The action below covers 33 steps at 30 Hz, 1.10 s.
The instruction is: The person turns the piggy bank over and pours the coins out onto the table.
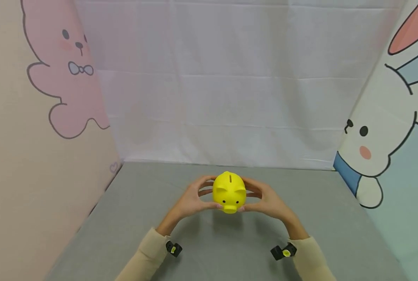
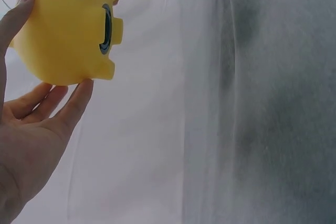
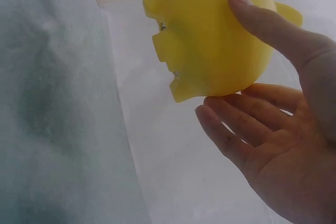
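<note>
A yellow piggy bank (image 1: 229, 191) is held up between both hands above the grey table. Its snout points toward me, and the coin slot shows on top. My left hand (image 1: 192, 198) grips its left side, thumb near the snout and fingers round toward the back. On the other side my right hand (image 1: 269, 200) holds it the same way. In the left wrist view the piggy bank (image 2: 68, 30) shows stubby feet and a dark round plug on its underside. The right wrist view shows the piggy bank (image 3: 210, 40) between thumb and fingers.
The grey cloth-covered table (image 1: 152, 214) carries the shadows of the hands and piggy bank. A white cloth (image 1: 230, 97) hangs behind it. Side panels show a pink bear (image 1: 65, 78) at left and a white rabbit (image 1: 377, 144) at right.
</note>
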### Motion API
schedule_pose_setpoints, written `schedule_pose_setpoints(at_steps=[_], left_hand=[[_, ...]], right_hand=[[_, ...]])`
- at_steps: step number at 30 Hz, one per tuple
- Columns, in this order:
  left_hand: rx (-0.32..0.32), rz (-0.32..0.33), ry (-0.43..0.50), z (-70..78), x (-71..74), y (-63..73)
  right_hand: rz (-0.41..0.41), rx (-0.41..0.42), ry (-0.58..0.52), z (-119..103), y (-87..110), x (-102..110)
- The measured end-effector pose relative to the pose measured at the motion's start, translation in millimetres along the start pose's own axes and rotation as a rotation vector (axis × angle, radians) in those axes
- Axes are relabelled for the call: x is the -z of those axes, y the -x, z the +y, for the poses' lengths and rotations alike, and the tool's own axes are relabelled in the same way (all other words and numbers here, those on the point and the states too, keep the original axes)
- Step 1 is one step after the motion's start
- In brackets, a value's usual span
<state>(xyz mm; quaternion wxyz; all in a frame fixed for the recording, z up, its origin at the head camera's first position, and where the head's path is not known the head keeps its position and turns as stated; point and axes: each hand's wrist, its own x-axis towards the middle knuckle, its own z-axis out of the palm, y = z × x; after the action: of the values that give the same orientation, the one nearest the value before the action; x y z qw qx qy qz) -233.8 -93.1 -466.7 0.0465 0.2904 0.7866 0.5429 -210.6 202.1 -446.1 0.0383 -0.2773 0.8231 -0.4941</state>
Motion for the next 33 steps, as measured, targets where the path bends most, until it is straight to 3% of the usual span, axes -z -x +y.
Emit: schedule_pose_setpoints(at_steps=[12,19,33], left_hand=[[-0.065,-0.063,0.035,2.0,-12.8,0.1],[-0.053,-0.110,0.049,5.2,-19.8,-1.8],[-0.049,-0.160,0.053,-1.8,-25.4,-3.2]], right_hand=[[0.055,-0.017,0.052,5.6,24.3,-0.5],[0.076,-0.051,0.072,8.7,33.5,-1.0],[0.073,-0.017,0.092,9.1,37.1,1.3]])
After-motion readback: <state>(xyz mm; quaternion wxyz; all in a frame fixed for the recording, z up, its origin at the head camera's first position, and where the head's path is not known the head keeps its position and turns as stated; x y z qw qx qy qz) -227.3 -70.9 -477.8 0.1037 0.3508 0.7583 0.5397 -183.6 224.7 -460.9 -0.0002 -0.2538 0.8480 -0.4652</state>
